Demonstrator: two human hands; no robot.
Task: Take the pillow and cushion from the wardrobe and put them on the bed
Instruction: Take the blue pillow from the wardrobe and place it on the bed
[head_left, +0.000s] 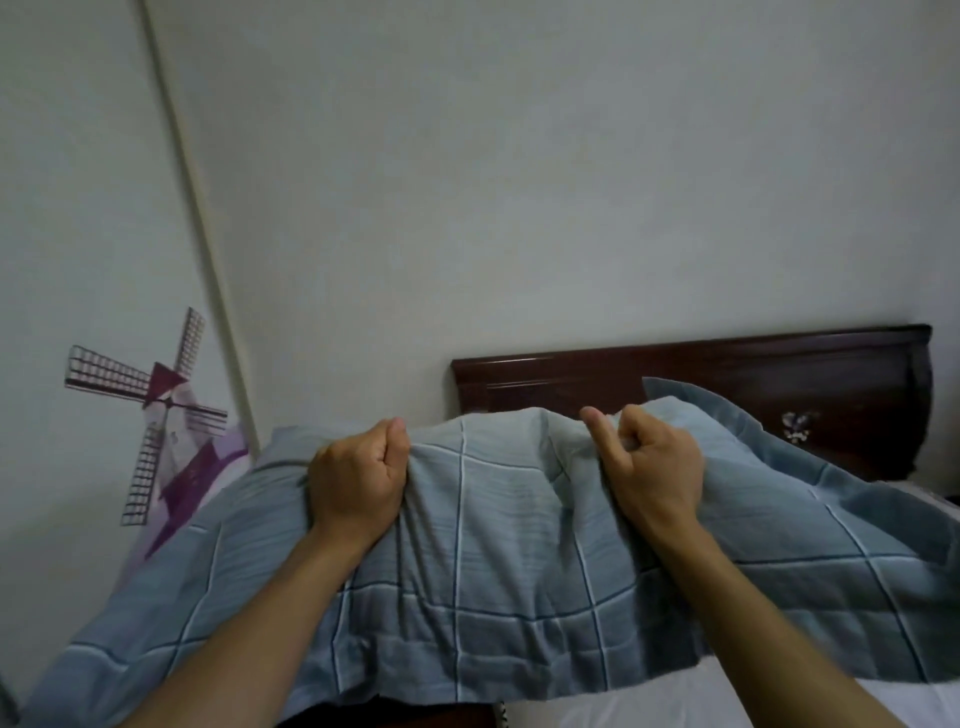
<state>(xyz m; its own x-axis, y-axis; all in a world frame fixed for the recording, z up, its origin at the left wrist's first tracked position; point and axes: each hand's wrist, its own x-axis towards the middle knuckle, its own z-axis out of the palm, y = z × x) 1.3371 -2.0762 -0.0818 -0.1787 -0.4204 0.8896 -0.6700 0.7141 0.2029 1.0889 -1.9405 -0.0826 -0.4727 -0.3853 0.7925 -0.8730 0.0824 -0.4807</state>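
Our left hand (358, 478) and right hand (655, 470) each clutch what is probably the pillow (498, 561), fingers curled into its cloth; we should lower it level against the headboard (753, 371).

A wide-angle camera worn on the person's head looks forward and slightly down along both bare forearms toward the top end of the bed (649, 709). The left hand (358, 470) and right hand (657, 462) sit close to the lens at mid-frame, gripping a blue checked pillow (498, 551) that fills the lower half. The dark headboard (753, 371) stands just beyond, the pale wall (519, 182) above, and a windmill sticker (156, 410) at the left edge.
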